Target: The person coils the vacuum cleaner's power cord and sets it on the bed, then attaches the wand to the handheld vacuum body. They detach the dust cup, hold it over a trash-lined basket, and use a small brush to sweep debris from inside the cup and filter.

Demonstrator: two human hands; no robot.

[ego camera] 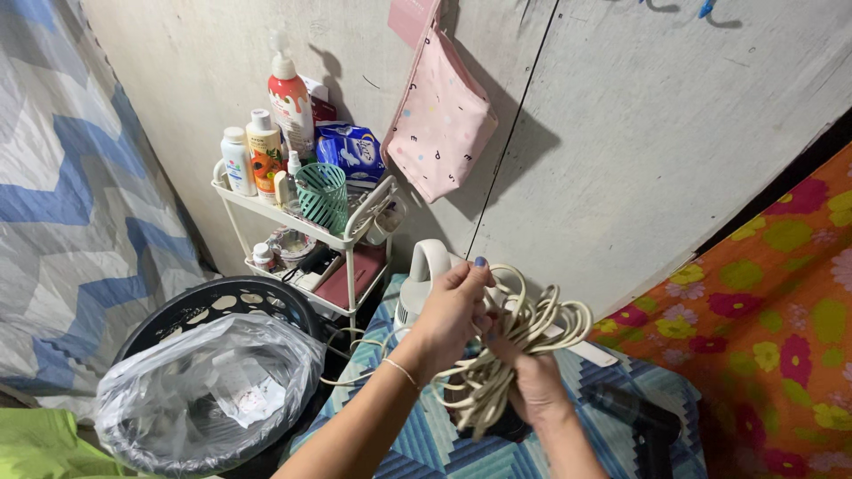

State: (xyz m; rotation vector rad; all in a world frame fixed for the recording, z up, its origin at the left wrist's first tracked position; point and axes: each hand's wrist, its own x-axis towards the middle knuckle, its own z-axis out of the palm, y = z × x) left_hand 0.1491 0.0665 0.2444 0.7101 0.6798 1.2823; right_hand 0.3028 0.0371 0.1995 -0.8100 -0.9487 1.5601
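Below my head camera, centre frame: both hands on a bundle of cream cord [524, 341]. Left hand [453, 310] closes over the top of the coil, fingers wrapped around the strands, thumb up. Right hand [532, 381] grips the same bundle from beneath, fist closed on it; most of its fingers are hidden by the loops. Cord sits looped in a loose hank between the two hands, a few strands hanging down toward the blue patterned cloth [426, 443] under it. One thin strand trails left toward the cart; its end is out of sight.

Behind the hands, a cream appliance [426, 275] with a looped handle, largely blocked by my left hand, so its body is hard to make out. A flat white piece [590, 353] pokes out right of the coil. Dark object [635, 410] at lower right, partly cut off by the frame, kind unclear.

Left of that: white wire cart [351, 239] holding bottles and a green mesh cup [324, 195]; lower shelf contents are cluttered, not readable. Black basket [231, 297] with a clear plastic bag [209, 390] over it. Pink pouch [439, 120] hangs on the wall, its top cut off. Flowered orange fabric [781, 337] at right edge.
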